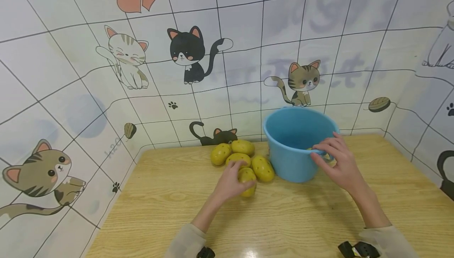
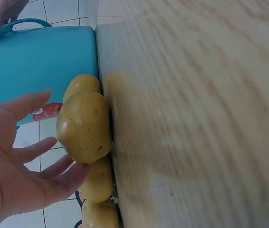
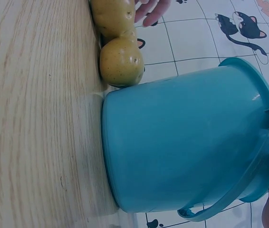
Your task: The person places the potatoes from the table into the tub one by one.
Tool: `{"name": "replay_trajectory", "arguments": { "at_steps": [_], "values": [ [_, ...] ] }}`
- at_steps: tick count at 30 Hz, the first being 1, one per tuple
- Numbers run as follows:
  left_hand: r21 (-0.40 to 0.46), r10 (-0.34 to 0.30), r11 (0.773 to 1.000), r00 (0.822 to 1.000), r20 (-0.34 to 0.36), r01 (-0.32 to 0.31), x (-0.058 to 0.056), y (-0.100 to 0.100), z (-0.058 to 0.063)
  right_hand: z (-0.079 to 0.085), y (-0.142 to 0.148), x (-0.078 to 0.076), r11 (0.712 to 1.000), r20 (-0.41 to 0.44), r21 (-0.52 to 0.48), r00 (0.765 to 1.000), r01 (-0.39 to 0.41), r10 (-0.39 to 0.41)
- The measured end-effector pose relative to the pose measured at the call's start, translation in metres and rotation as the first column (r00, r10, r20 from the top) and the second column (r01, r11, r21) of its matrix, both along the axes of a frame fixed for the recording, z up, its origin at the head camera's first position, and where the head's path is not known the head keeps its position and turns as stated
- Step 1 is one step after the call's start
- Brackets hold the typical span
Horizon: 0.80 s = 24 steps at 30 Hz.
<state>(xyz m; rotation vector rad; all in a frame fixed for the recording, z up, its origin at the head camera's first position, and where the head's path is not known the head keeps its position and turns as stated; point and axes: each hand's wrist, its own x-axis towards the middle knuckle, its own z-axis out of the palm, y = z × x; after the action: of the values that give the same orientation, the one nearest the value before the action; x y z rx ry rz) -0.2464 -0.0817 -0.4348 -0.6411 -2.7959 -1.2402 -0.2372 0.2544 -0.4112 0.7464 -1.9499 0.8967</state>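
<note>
Several yellow potatoes [image 1: 263, 169] lie bunched on the table, left of a blue bucket [image 1: 294, 163]. My left hand [image 1: 228, 183] reaches over the nearest potato [image 2: 84, 128], fingers spread and fingertips right at its side. In the left wrist view the thumb stands apart from that potato. My right hand [image 1: 338, 163] grips the bucket's rim at its right front, fingers over the edge and thumb outside. The bucket stands upright, its handle [image 3: 234, 190] hanging down its side. A small bit of yellow shows inside the bucket, behind the rim.
The wooden table [image 1: 159, 210] meets a tiled wall [image 1: 241, 25] printed with cartoon cats at the back. Walls also close in on the left and right. The bucket stands near the back wall, right beside the potatoes.
</note>
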Motion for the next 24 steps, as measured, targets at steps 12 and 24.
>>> {"name": "replay_trajectory", "arguments": {
  "at_steps": [12,24],
  "values": [
    [-0.029,-0.015,0.999,0.996,0.082,0.018,-0.0040,-0.0071,-0.0074,0.0029,-0.0009,0.0016,1.000,0.016,0.012,1.000,-0.003,0.003],
    [-0.062,-0.045,0.997,0.987,0.151,0.055,-0.0048,-0.0093,-0.0067,0.0006,-0.0003,0.0014,1.000,0.015,-0.008,1.000,-0.016,0.016]
  ]
}}
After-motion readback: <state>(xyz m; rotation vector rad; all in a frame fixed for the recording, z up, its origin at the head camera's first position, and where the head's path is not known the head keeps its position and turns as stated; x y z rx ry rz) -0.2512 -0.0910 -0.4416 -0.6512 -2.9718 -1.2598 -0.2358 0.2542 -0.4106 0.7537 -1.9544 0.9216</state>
